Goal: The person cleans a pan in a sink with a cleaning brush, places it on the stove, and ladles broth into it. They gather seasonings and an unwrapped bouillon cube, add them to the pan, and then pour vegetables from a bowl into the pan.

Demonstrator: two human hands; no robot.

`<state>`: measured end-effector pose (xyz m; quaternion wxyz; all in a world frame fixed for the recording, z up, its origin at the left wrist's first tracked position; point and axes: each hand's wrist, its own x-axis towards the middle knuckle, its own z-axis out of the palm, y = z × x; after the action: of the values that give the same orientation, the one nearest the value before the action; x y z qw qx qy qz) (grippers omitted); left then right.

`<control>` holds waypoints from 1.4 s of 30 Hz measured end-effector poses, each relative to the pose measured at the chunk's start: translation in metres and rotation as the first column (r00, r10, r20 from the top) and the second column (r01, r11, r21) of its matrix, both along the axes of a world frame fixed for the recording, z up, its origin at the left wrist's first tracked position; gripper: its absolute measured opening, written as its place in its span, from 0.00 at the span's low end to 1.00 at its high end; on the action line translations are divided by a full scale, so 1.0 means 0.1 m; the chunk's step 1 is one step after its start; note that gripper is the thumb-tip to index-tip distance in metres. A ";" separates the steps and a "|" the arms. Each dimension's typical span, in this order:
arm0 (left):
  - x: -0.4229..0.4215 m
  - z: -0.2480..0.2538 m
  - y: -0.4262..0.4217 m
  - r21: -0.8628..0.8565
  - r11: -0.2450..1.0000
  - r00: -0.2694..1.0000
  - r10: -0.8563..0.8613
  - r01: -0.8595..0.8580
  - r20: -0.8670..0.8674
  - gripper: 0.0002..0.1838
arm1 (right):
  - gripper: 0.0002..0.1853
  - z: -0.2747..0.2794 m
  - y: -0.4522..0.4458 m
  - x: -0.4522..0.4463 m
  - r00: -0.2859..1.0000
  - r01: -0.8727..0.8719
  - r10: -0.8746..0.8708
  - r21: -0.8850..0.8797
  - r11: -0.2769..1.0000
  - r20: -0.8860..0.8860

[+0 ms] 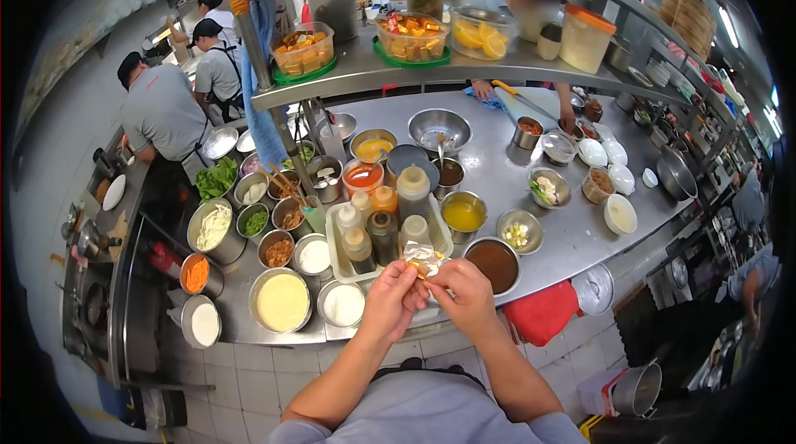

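Many bowls (427,122) stand on the steel tabletop (497,187), above a tiled floor (257,361); the left hand (392,301) and the right hand (463,293) together pinch one small foil wrapper (424,256).

A broad steel table (497,187) is being spanned above its far half by a steel rack (497,71), which is being held up by a post (250,42) toward the left edge. Below the near edge, a pale tiled floor (257,363) is being divided by grey joints. Past the left edge, the room is being bounded by a whitish wall (70,137). Beyond the far right corner, light is being given by tube lights (728,27).
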<state>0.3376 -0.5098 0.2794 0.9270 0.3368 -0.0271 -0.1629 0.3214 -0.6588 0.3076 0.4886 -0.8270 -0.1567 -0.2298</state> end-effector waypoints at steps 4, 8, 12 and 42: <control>0.01 -0.05 0.09 -0.167 0.982 0.984 -0.111 0.088 -0.138 0.06 | 0.06 0.05 0.00 0.06 0.976 -0.076 0.116 -0.211 0.975 0.184; -0.02 -0.15 0.14 -0.071 0.997 0.997 -0.014 0.008 -0.082 0.06 | 0.06 0.06 -0.10 0.05 0.973 -0.222 0.229 -0.150 0.963 0.029; -0.03 -0.16 0.16 0.028 0.999 0.999 -0.016 0.017 -0.029 0.07 | 0.10 0.19 -0.01 -0.01 0.992 -0.089 0.086 -0.026 0.996 -0.092; 0.18 -0.09 0.16 0.489 0.729 0.863 -0.494 0.479 -0.108 0.08 | 0.08 -0.40 -0.37 -0.44 0.835 0.067 0.257 0.554 0.830 -0.486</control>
<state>0.3559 -0.4938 0.2701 0.7318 0.5482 -0.0847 -0.3959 0.2770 -0.6960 0.2678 0.7402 -0.6721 0.0178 0.0037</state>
